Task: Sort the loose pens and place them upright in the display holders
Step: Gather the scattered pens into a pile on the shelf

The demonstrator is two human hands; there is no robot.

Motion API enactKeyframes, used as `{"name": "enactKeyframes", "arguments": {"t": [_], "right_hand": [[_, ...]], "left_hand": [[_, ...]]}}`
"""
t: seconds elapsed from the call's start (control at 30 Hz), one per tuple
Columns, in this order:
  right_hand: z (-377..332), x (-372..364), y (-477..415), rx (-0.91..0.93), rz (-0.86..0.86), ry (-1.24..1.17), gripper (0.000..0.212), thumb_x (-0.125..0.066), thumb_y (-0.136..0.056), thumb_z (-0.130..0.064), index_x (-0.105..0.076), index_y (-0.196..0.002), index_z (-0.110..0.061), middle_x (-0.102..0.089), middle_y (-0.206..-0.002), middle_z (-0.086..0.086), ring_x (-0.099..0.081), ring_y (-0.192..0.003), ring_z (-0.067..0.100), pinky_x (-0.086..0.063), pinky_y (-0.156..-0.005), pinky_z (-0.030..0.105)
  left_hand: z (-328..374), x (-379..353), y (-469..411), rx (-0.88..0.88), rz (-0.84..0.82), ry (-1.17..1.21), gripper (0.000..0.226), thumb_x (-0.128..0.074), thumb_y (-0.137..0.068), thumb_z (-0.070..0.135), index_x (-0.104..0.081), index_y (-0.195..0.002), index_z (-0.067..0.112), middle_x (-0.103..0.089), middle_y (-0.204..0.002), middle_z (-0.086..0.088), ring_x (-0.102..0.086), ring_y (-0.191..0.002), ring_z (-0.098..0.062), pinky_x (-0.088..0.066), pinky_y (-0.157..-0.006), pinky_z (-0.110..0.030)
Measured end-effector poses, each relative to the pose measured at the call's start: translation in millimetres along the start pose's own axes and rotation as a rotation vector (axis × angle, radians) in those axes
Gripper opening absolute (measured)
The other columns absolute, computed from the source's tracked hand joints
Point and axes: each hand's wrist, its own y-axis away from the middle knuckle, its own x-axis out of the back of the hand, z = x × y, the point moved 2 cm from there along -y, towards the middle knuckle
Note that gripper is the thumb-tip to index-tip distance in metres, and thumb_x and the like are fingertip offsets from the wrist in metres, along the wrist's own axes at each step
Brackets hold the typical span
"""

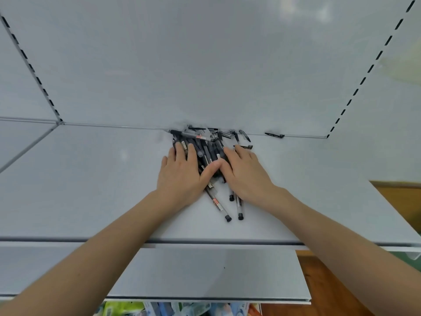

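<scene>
At the back of the white shelf lies our heap of pens. We press our left hand and right hand flat on it, fingers straight, holding nothing. Pens look light, stiff and slippery; we should pinch each by its middle.

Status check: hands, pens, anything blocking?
Left hand and right hand flat on heap of black-and-clear pens. None upright; no holders in view. One black pen apart, far right.

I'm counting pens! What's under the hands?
A pile of black and clear plastic pens on the pale grey shelf lies under the left hand and right hand. Pens beneath the palms are hidden.
</scene>
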Motion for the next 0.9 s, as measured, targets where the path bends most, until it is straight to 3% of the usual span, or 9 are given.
{"name": "enactKeyframes", "arguments": {"t": [0.17,0.27,0.37,0.47,0.57,0.67,0.77,0.83,0.9], "right_hand": [[19.3,17.7,-10.2,0.030,0.102,-0.061,0.040,-0.030,-0.098,-0.036,-0.050,-0.123,-0.012,-0.051,-0.125,0.015,-0.043,-0.119,0.032,-0.034,-0.102,0.040],[64.6,37.7,-34.3,-0.133,0.142,-0.049,0.046,-0.034,-0.097,-0.037,-0.047,-0.130,-0.008,-0.045,-0.136,0.020,-0.035,-0.130,0.033,-0.025,-0.109,0.038],[100.7,43.0,-54.5,-0.328,0.076,-0.026,0.038,-0.034,-0.092,-0.047,-0.050,-0.108,-0.016,-0.049,-0.123,0.020,-0.039,-0.126,0.036,-0.031,-0.103,0.039],[102.6,38.7,-62.1,-0.364,0.045,-0.002,0.042,-0.032,-0.097,-0.039,-0.051,-0.121,-0.010,-0.049,-0.131,0.018,-0.042,-0.123,0.034,-0.033,-0.101,0.039],[79.2,31.5,-65.3,-0.212,0.118,-0.009,0.035,-0.030,-0.099,-0.026,-0.057,-0.091,-0.005,-0.060,-0.104,0.021,-0.052,-0.101,0.034,-0.037,-0.088,0.037],[50.2,24.4,-64.1,-0.096,0.062,-0.079,0.035,-0.027,-0.100,-0.026,-0.041,-0.067,-0.022,-0.051,-0.076,0.006,-0.046,-0.085,0.023,-0.034,-0.077,0.033],[38.2,30.6,-51.0,-0.080,0.024,-0.176,0.029,-0.031,-0.100,-0.030,-0.057,-0.109,-0.020,-0.058,-0.109,0.009,-0.046,-0.113,0.026,-0.034,-0.092,0.033],[35.5,43.0,-25.1,-0.089,-0.038,-0.175,0.051,-0.038,-0.096,-0.040,-0.034,-0.141,-0.014,-0.038,-0.144,0.009,-0.029,-0.137,0.021,-0.023,-0.109,0.030],[34.0,48.9,5.5,-0.050,-0.156,-0.186,0.069,-0.045,-0.087,-0.054,-0.023,-0.146,-0.023,-0.022,-0.154,0.000,-0.016,-0.143,0.011,-0.015,-0.113,0.027]], "left_hand": [[-4.2,7.1,-3.1,0.016,0.030,0.073,0.093,-0.008,-0.074,0.074,-0.012,-0.146,0.017,-0.013,-0.151,-0.022,-0.015,-0.140,-0.036,-0.019,-0.112,-0.050],[-13.5,14.4,-18.7,0.051,0.059,0.106,0.079,-0.017,-0.083,0.069,-0.014,-0.147,0.020,-0.005,-0.154,-0.020,-0.005,-0.143,-0.034,-0.013,-0.115,-0.051],[-20.1,13.3,-40.6,0.105,0.038,0.171,0.073,-0.024,-0.086,0.066,-0.020,-0.144,0.022,-0.008,-0.152,-0.024,-0.004,-0.142,-0.036,-0.011,-0.115,-0.049],[-21.9,7.4,-54.5,0.114,0.026,0.218,0.072,-0.026,-0.086,0.066,-0.026,-0.143,0.021,-0.022,-0.145,-0.028,-0.011,-0.139,-0.037,-0.015,-0.115,-0.047],[-16.0,5.4,-57.9,0.072,-0.001,0.245,0.072,-0.025,-0.088,0.063,-0.023,-0.145,0.019,-0.018,-0.149,-0.023,-0.007,-0.141,-0.033,-0.011,-0.116,-0.043],[-8.9,9.7,-53.1,-0.015,-0.002,0.258,0.068,-0.026,-0.089,0.060,-0.025,-0.144,0.019,-0.018,-0.150,-0.019,-0.009,-0.142,-0.028,-0.012,-0.116,-0.040],[-15.7,21.4,-36.6,-0.065,-0.006,0.259,0.072,-0.023,-0.087,0.065,-0.018,-0.146,0.025,-0.002,-0.156,-0.015,0.004,-0.144,-0.024,-0.003,-0.117,-0.039],[-27.1,28.8,-17.7,-0.090,-0.048,0.239,0.086,-0.023,-0.077,0.078,-0.009,-0.147,0.029,0.004,-0.157,-0.011,0.010,-0.144,-0.022,0.000,-0.115,-0.038],[-34.9,31.2,3.9,-0.107,-0.140,0.166,0.104,-0.021,-0.061,0.088,0.002,-0.146,0.032,0.010,-0.156,-0.009,0.014,-0.143,-0.020,0.002,-0.115,-0.037]]}}
